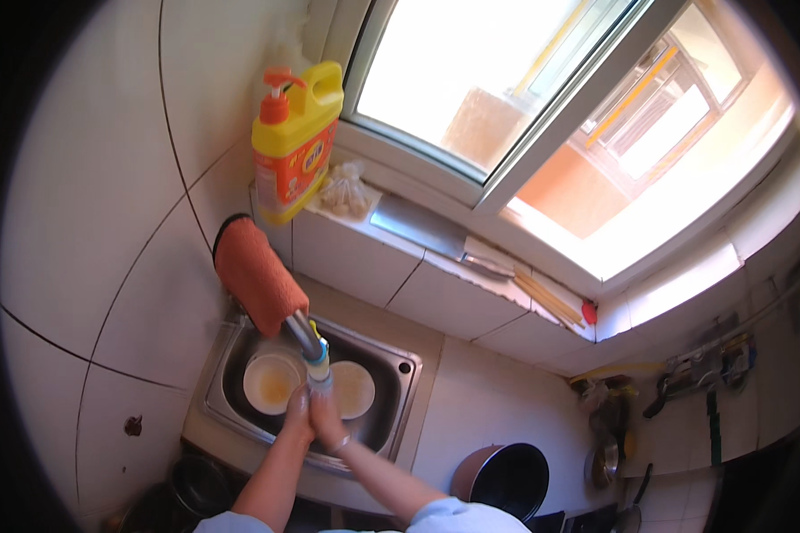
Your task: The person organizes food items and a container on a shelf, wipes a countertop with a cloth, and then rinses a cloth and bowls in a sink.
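Observation:
My left hand (297,412) and my right hand (323,408) are close together under the end of a metal faucet (303,336), above the steel sink (410,386). Water seems to run over them, and their fingers are blurred. I make out nothing held in either. A red cloth (257,273) covers the rear of the faucet. Two pale round dishes lie in the basin: one dish (263,385) left of my hands, with yellowish liquid or residue in it, and another dish (357,390) to their right, partly hidden.
On the window ledge stand a yellow pump jug (297,143) and a knotted plastic bag (344,190), beside a cleaver (417,226) and some chopsticks (548,298). A dark-lined pot (507,480) rests on the counter at right. Utensils (703,373) hang along the right wall.

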